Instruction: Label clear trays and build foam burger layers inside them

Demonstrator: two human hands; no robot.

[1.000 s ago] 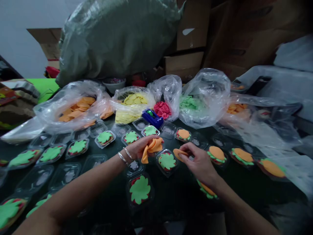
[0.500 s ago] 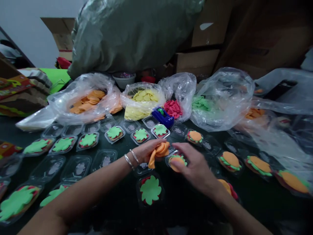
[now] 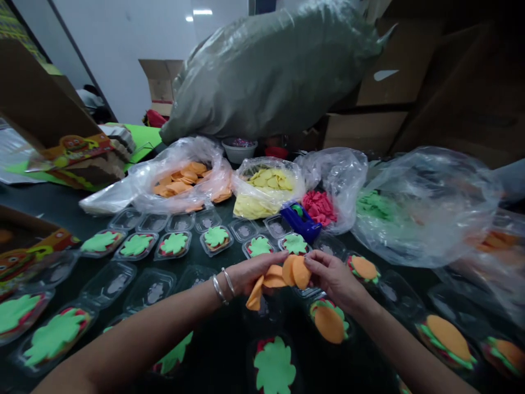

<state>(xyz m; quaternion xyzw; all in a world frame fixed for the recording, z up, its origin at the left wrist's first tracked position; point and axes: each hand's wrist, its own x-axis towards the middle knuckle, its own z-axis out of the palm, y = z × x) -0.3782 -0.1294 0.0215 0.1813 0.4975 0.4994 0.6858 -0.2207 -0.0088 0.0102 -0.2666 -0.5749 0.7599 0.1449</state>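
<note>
My left hand (image 3: 256, 272), with two silver bangles at the wrist, is closed around a bunch of soft orange rounds (image 3: 274, 277), one of them hanging down folded. My right hand (image 3: 337, 278) meets it and pinches the edge of an orange round (image 3: 302, 272) at the bunch's right end. Below the right hand, a clear box holds a layered toy burger (image 3: 329, 323) with an orange round on its green leaf. Nearer me, another box has a green leaf piece (image 3: 274, 365) on top. Under my left hand an open clear lid (image 3: 262, 314) is partly hidden.
Rows of clear boxes with green-topped layers (image 3: 174, 244) stand to the left; orange-topped ones (image 3: 447, 336) are at right. Behind are bags of orange (image 3: 184, 178), yellow (image 3: 270, 179), red (image 3: 320, 208) and green pieces (image 3: 375, 205), plus a blue tape dispenser (image 3: 301, 223).
My right hand has left the box, where an orange round now lies on the green leaf, and come to the bunch in my left hand. The camera view has turned left and up.
</note>
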